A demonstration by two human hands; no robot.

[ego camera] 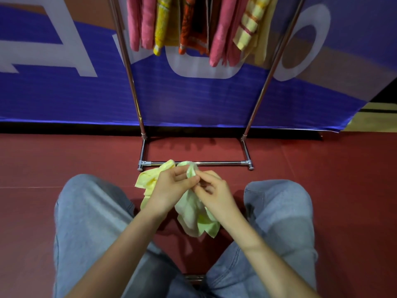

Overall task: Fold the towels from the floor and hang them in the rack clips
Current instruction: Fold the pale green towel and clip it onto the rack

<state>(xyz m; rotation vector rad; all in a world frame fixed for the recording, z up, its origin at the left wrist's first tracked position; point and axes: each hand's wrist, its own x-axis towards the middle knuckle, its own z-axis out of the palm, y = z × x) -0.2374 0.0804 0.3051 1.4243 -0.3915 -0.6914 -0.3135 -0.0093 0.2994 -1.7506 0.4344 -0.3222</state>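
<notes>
1. The fingers (186, 181) of the left hand (171, 191) are curled and pinch the top edge of a pale green towel (193, 214); the thumb meets the fingertips on the cloth.
2. The right hand (216, 195) pinches the same top edge from the right, its fingers bent inward, just beside the left fingertips.
3. The pale green towel hangs bunched from both grips, lifted above the floor (333, 168), its lower corners drooping between the person's knees (92, 203).
4. A yellow towel (150, 179) lies crumpled just left of and beyond the left hand, partly hidden by it, its far corner reaching the rack's near base bar. Whether the hand touches it cannot be told.
5. The rack (219, 162) stands beyond the hands, its two chrome uprights rising from floor bars.
6. At the top, hanging towels (191, 29) crowd together between the uprights: pink, yellow, orange-patterned, pink again and a yellow striped one at right.
7. A blue banner (64, 97) with large white letters spans the wall behind the rack, above the red floor.
</notes>
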